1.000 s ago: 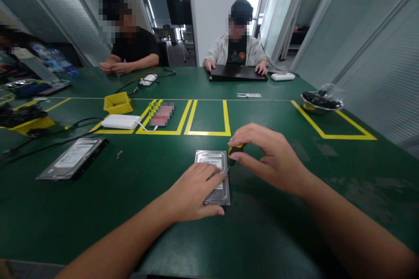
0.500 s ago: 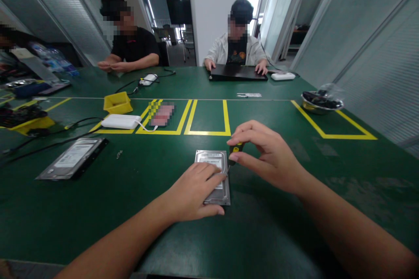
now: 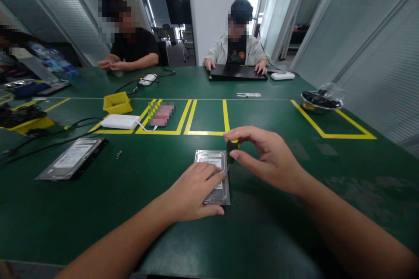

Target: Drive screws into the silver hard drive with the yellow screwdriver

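Observation:
A silver hard drive lies flat on the green table in front of me. My left hand rests flat on its near half, fingers stretched out and pressing it down. My right hand pinches the black and yellow handle of a small screwdriver, held upright at the drive's right edge. The screwdriver's tip touches the drive near my left fingertips.
A second hard drive lies at the left, with tiny screws beside it. Further back are a white power bank, yellow bins, cables and yellow tape boxes. A metal bowl stands at right. Two people sit across the table.
My right hand's fingers have shifted round the screwdriver handle, turning it a little. The left hand and the drive have stayed put.

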